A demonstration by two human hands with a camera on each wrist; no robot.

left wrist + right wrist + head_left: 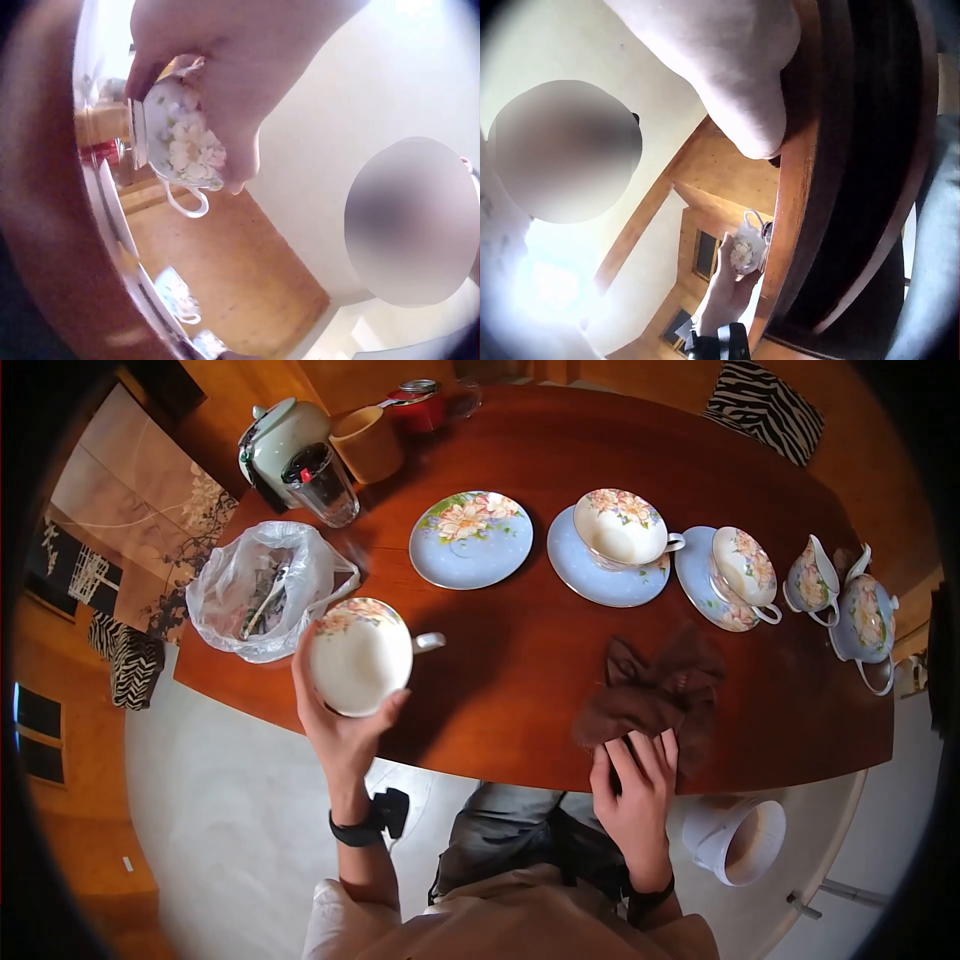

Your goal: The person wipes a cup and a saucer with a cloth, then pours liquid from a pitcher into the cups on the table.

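Floral teacup [358, 662] pinched in left hand [345, 740], right hand [638, 785] loosely spread on cloth [648, 698]

We grip the floral cup [352, 670] in the left hand [343, 745], over the wooden table [490, 660], with its handle to the right, beside the plastic bag [225, 605]. We rest the right hand [642, 792] on the brown cloth [650, 695] near the table's edge. Beyond, we observe, left to right: a blue saucer [450, 562], a second cup [612, 532] and third cup [745, 560] on matching saucers [578, 578], a creamer [812, 582] and a teapot [868, 622].
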